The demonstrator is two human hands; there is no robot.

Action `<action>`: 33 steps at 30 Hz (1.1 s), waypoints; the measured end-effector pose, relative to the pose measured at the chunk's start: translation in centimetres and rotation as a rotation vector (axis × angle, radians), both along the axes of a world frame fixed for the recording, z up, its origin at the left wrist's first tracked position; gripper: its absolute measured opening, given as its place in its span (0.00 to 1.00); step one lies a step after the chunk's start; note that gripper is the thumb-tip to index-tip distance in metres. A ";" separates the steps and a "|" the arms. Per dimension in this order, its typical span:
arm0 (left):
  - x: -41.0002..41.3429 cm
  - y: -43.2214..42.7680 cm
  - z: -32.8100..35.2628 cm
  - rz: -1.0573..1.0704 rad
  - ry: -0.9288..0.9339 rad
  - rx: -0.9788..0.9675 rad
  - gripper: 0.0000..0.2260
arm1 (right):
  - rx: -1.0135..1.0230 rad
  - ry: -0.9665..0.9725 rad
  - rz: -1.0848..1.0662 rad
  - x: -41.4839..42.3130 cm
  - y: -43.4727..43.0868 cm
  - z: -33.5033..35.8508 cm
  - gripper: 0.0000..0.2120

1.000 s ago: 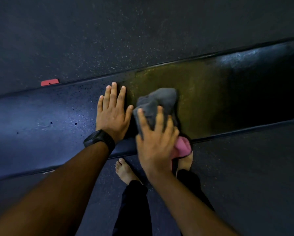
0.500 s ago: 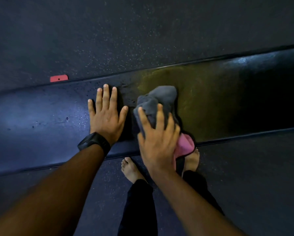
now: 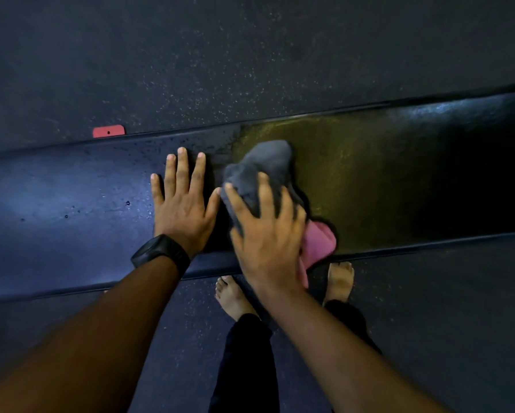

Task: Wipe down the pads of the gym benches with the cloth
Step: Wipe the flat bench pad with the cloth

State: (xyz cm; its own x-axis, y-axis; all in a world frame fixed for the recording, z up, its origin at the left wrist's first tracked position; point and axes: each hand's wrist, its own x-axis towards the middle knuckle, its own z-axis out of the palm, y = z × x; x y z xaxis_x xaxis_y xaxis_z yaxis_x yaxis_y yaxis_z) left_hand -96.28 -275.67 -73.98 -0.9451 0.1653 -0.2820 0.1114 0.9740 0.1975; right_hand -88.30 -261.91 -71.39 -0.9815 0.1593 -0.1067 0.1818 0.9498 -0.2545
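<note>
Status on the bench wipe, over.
Left hand flat on pad. Right hand pressing cloth on pad. No obstacle seen on pad.

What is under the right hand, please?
A bunched cloth, grey with a pink part, lies under the right hand on the bench pad. The pad beneath it is hidden.
</note>
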 end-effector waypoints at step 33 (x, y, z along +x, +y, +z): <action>0.9 -5.4 0.4 0.023 0.018 0.018 0.30 | 0.013 -0.033 0.309 -9.8 -3.7 -0.8 0.34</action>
